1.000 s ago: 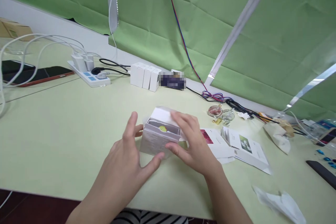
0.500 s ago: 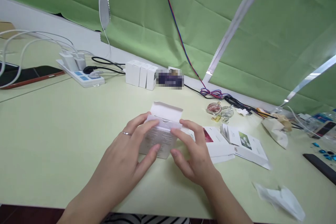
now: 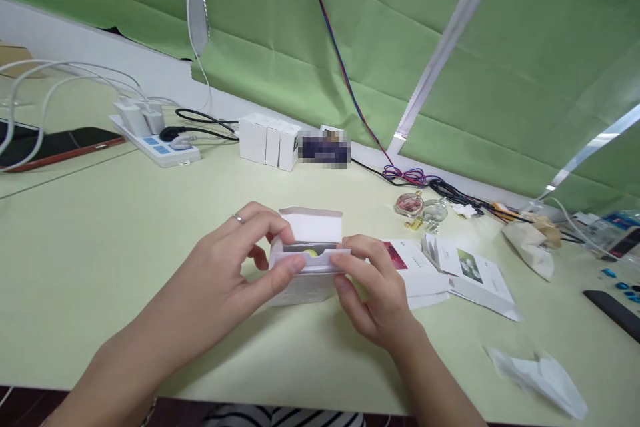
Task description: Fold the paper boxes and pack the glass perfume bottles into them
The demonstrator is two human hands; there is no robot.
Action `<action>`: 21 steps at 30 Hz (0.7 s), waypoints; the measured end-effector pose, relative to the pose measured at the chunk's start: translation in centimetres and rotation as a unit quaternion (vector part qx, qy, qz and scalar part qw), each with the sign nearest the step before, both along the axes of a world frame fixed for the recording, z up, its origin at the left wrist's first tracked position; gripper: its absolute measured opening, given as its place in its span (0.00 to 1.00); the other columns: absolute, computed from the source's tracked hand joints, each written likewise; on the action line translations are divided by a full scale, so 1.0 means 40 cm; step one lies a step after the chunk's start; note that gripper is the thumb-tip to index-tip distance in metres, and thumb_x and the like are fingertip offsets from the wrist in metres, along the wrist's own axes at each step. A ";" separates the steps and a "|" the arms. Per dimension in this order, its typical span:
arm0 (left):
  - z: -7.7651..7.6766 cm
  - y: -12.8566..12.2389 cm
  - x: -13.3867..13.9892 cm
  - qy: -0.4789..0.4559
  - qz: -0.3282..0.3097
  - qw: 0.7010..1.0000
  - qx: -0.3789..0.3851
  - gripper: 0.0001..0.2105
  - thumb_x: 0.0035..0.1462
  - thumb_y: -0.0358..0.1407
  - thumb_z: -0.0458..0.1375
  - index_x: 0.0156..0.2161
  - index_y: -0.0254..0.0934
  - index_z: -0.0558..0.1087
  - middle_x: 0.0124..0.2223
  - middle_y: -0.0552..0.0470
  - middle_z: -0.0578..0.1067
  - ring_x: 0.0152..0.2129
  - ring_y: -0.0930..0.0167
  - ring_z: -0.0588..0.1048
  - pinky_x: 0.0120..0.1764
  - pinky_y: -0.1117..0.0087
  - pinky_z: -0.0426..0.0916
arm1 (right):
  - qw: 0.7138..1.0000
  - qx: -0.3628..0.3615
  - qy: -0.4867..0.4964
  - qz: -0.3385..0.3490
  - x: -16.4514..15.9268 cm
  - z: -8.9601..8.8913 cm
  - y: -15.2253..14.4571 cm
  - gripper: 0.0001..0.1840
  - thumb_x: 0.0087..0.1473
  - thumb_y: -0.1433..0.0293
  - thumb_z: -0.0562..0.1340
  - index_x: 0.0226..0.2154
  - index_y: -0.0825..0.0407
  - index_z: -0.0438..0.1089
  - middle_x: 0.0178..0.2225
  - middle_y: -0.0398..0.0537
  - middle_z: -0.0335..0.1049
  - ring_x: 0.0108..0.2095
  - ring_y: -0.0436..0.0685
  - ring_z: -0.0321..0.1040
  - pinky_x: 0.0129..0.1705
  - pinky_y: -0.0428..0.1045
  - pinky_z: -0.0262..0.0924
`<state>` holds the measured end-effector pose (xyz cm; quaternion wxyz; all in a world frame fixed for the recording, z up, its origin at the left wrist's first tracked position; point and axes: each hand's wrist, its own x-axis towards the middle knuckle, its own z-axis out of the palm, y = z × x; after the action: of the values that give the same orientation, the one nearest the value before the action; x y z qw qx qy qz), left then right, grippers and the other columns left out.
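A small white cardboard box [image 3: 305,290] stands on the table in front of me, its top lid raised at the back and a notched flap folded out toward me. Inside its opening shows something yellow-green [image 3: 311,253], mostly hidden. My left hand [image 3: 250,253], with a ring on one finger, grips the box's left side, thumb on the front flap and fingers at the opening. On the right edge, my right hand [image 3: 373,287] pinches the flap and side between thumb and fingers. Just to the right lie two flat printed cartons, one with a red picture [image 3: 413,267], one with a green picture [image 3: 473,273].
Two round glass bottles [image 3: 409,204] lie behind the cartons with small gold pieces. White boxes [image 3: 267,141] stand at the back beside a power strip [image 3: 160,147]. Crumpled white paper [image 3: 540,373] lies front right, and a black bar-shaped object [image 3: 613,313] at the right edge.
The front flap has come outward toward me, so the box's opening and the yellow-green thing inside now show. My left thumb has moved up onto the flap.
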<state>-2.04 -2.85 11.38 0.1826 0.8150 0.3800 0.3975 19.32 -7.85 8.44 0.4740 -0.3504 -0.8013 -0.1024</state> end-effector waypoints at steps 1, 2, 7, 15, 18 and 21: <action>-0.003 -0.005 0.000 -0.019 0.020 1.000 -0.013 0.10 0.61 0.46 0.56 0.33 0.44 0.66 0.36 0.60 0.72 0.27 0.74 0.72 0.27 0.74 0.67 | 1.000 -0.007 -0.001 -0.004 -0.002 -0.001 -0.002 0.20 0.58 0.79 0.56 0.52 0.49 0.64 0.43 0.51 0.65 0.46 0.57 0.66 0.47 0.55 0.68; -0.008 -0.011 0.000 -0.037 0.043 0.998 -0.020 0.10 0.61 0.45 0.55 0.32 0.44 0.64 0.35 0.60 0.72 0.27 0.74 0.71 0.26 0.75 0.66 | 1.000 -0.016 -0.001 -0.013 -0.005 -0.002 -0.004 0.20 0.58 0.78 0.56 0.52 0.49 0.65 0.43 0.52 0.64 0.46 0.57 0.65 0.47 0.54 0.68; -0.031 -0.035 0.002 -0.004 0.022 0.996 0.085 0.05 0.65 0.39 0.50 0.39 0.46 0.68 0.38 0.58 0.69 0.32 0.74 0.72 0.34 0.74 0.68 | 0.995 -0.070 0.032 -0.059 -0.021 -0.016 -0.011 0.15 0.59 0.75 0.56 0.48 0.49 0.67 0.48 0.53 0.54 0.53 0.59 0.59 0.49 0.54 0.66; -0.064 -0.039 0.016 0.036 0.053 0.978 0.201 0.06 0.63 0.37 0.53 0.43 0.44 0.71 0.48 0.48 0.62 0.45 0.64 0.69 0.36 0.67 0.72 | 0.945 -0.166 0.279 0.039 -0.038 -0.062 0.000 0.30 0.58 0.74 0.62 0.58 0.39 0.52 0.53 0.50 0.63 0.54 0.56 0.64 0.54 0.55 0.64; -0.075 -0.040 0.020 0.027 0.079 0.969 0.234 0.06 0.62 0.36 0.54 0.42 0.42 0.73 0.49 0.44 0.60 0.46 0.58 0.66 0.37 0.61 0.73 | 0.939 -0.200 0.276 0.040 -0.036 -0.063 0.001 0.19 0.59 0.73 0.62 0.51 0.41 0.61 0.53 0.49 0.66 0.54 0.55 0.66 0.53 0.52 0.65; -0.083 -0.044 0.022 0.036 0.105 0.958 0.264 0.07 0.62 0.37 0.55 0.42 0.42 0.74 0.44 0.43 0.61 0.42 0.55 0.65 0.36 0.51 0.72 | 0.964 -0.170 0.203 0.025 -0.029 -0.054 0.002 0.14 0.59 0.72 0.62 0.47 0.43 0.65 0.52 0.50 0.67 0.54 0.54 0.67 0.52 0.51 0.65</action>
<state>-1.15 -4.63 8.05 -0.0955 0.8037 0.3514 0.4707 18.18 -7.79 6.30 0.5628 -0.4194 -0.7020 0.1209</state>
